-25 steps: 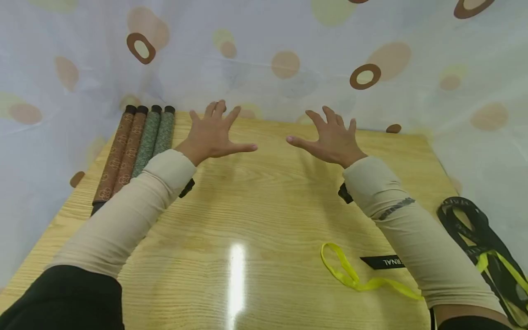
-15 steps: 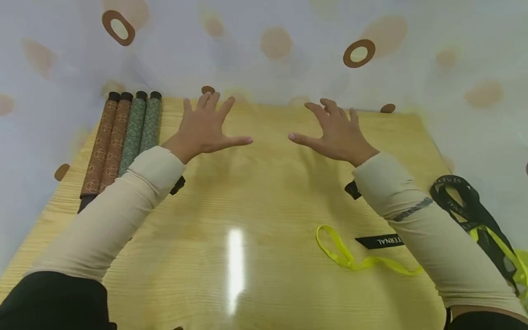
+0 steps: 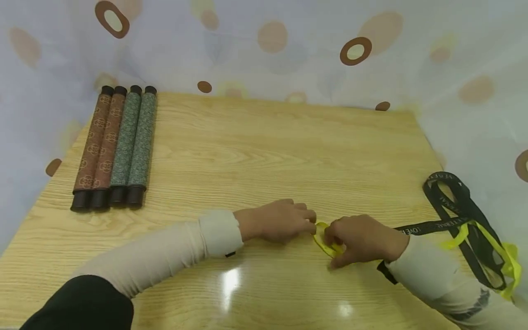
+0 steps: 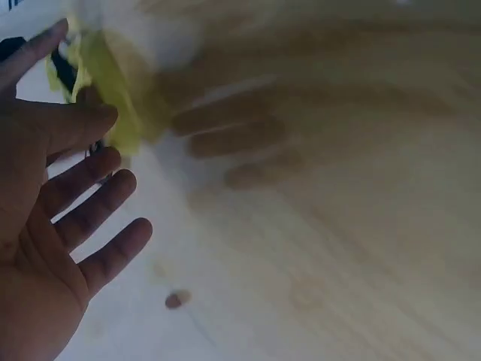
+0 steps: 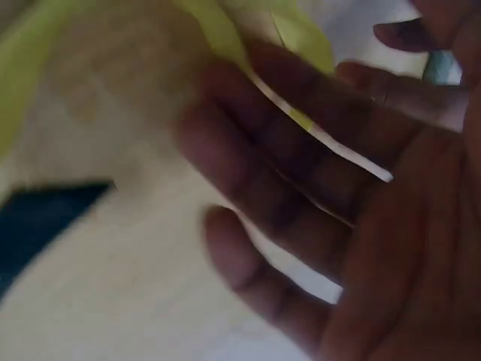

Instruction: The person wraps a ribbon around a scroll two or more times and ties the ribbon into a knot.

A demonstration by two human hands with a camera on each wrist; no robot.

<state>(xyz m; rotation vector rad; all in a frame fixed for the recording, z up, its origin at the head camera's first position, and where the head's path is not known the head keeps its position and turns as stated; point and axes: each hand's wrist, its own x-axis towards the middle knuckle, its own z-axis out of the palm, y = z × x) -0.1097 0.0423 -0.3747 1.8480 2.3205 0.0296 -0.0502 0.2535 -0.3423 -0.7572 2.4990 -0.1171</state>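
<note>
A yellow ribbon (image 3: 321,238) lies in a loop on the wooden table (image 3: 255,151), between my two hands in the head view. My left hand (image 3: 282,222) reaches in from the left, fingertips right at the loop's edge. In the left wrist view its fingers are loosely bent and spread, with yellow ribbon (image 4: 113,98) beyond the thumb. My right hand (image 3: 363,238) is over the ribbon, thumb and index finger apart and partly hiding it. The right wrist view has yellow ribbon (image 5: 214,30) beyond its relaxed fingers.
A black ribbon (image 3: 474,224) with white lettering lies looped at the right edge, yellow ribbon (image 3: 511,266) tangled with it. Several brown and green patterned rolls (image 3: 92,151) with dark ends lie side by side at the left. A patterned white sheet (image 3: 288,68) hangs behind the table.
Both hands have come down and nearer from above the far part of the table. They have drawn together at the yellow ribbon loop.
</note>
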